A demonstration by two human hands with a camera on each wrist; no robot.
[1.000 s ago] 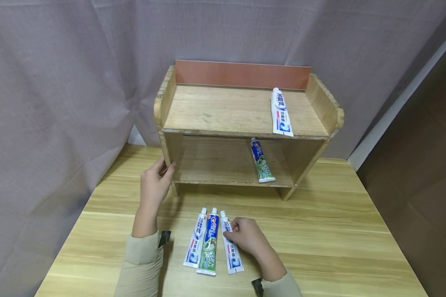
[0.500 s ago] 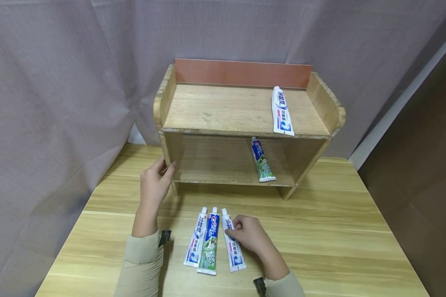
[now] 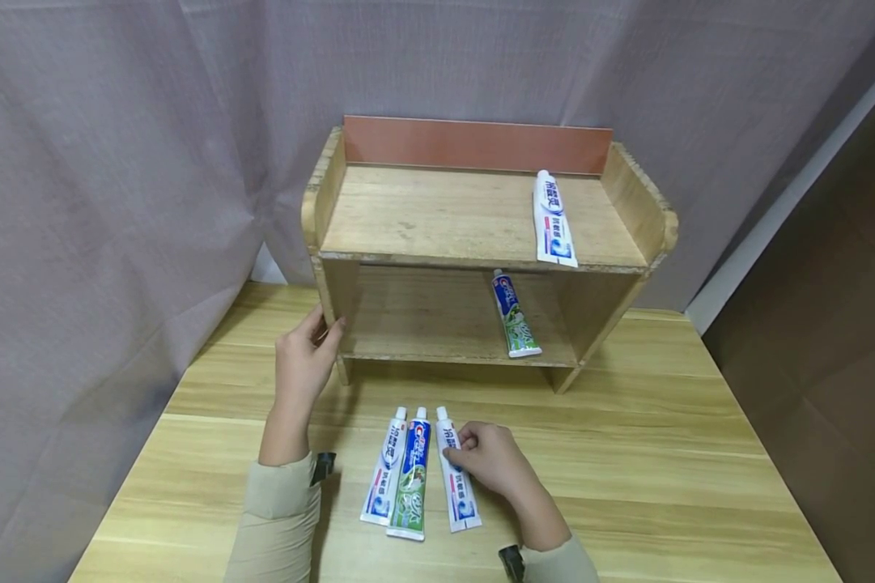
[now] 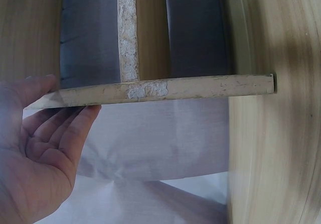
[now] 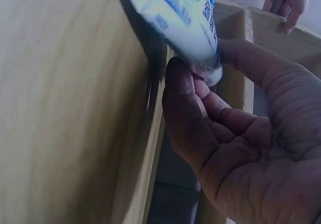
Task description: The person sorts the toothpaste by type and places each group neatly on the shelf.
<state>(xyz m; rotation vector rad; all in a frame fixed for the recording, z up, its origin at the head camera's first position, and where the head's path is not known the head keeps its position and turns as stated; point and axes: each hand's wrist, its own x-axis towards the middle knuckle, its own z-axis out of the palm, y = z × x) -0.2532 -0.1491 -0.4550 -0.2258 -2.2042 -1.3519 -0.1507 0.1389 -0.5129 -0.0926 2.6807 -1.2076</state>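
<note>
dim wrist views, brighter head view

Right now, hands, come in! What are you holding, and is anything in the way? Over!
Left fingers gripping wooden shelf. Right fingers pinching white toothpaste tube. Blue-green tube beside it, apart; nothing seems in the way.

The wooden counter [image 3: 670, 470] has a little wooden shelf [image 3: 415, 214] on it, beyond the right fingers [image 3: 466, 460]. Just left of those fingers, a white tube [image 3: 383, 478] and a green-blue tube [image 3: 410, 478] lie on the counter. The shelf's top tube [image 3: 552, 219] and lower tube [image 3: 516, 317] lie farther off.
</note>
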